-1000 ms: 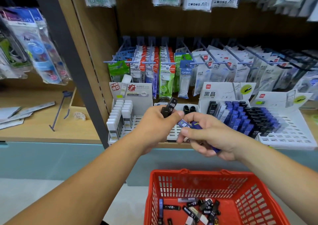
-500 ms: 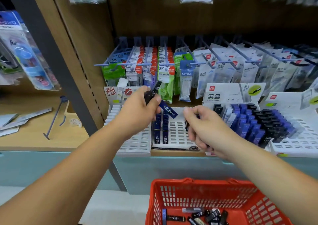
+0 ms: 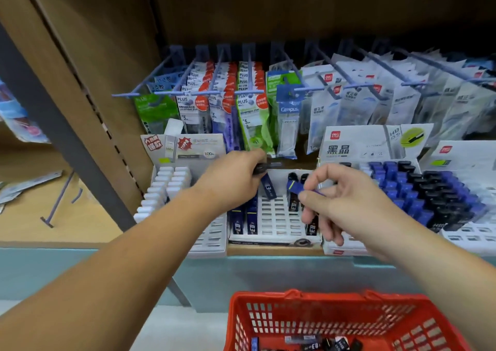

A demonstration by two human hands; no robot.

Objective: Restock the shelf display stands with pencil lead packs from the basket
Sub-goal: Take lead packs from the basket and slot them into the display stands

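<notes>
The left hand [image 3: 229, 181] has its fingers curled round dark pencil lead packs [image 3: 268, 187], held over the back of the white middle display stand [image 3: 279, 220]. At its 3 o'clock, the right hand [image 3: 349, 205] pinches 1 blue pack [image 3: 295, 187] between thumb and forefinger above the same stand, its other fingers loosely apart. The red basket [image 3: 335, 303] sits at 6 o'clock of the stand, with loose packs [image 3: 314, 346] lying in its bottom.

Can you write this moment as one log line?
left grip: holds dark navy pencil lead pack over white slotted display stand | right grip: pinches blue pencil lead pack
</notes>
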